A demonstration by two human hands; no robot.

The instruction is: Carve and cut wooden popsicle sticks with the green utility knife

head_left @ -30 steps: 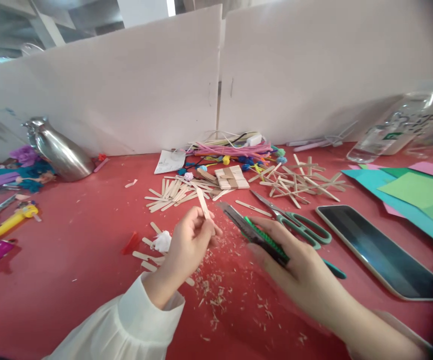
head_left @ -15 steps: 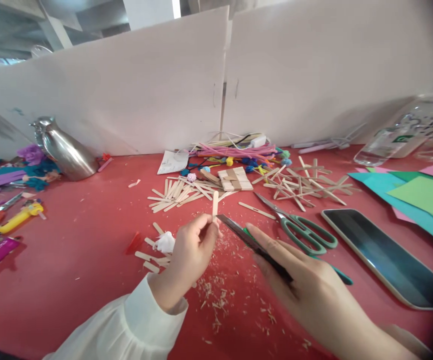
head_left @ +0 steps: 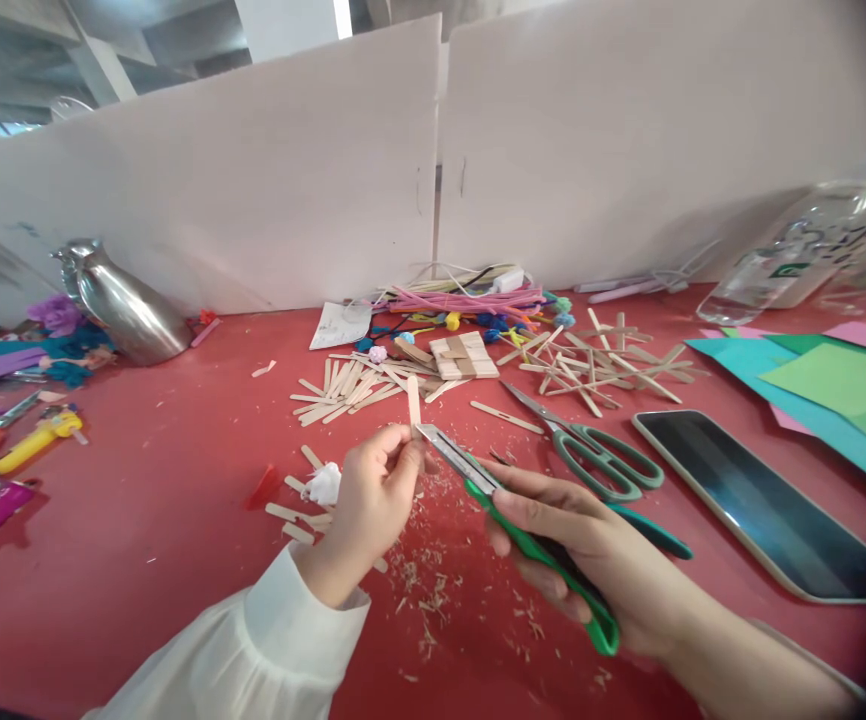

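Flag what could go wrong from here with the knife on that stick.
The blade of the utility knife meets the wooden stick right beside the left hand; a slip could cut its fingers.
The stick is pinched at its lower end only, so it might twist or snap.

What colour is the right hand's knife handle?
Bright green plastic utility-knife handle, in right hand; head view.

Count | hands 2: left hand (head_left: 369, 490), right hand (head_left: 590, 545) | craft knife (head_left: 478, 485) 1 | held stick (head_left: 413, 400) 1 | scissors (head_left: 590, 455) 1 pair | phone (head_left: 763, 505) 1 | metal jug (head_left: 122, 305) 1 | clear bottle (head_left: 785, 260) 1 | white boards (head_left: 253, 200) 2 | glued stick panel (head_left: 465, 355) 1 | paper sheets (head_left: 830, 380) at least 3 | loose sticks (head_left: 343, 385) on tabletop (head_left: 178, 520): too many to count
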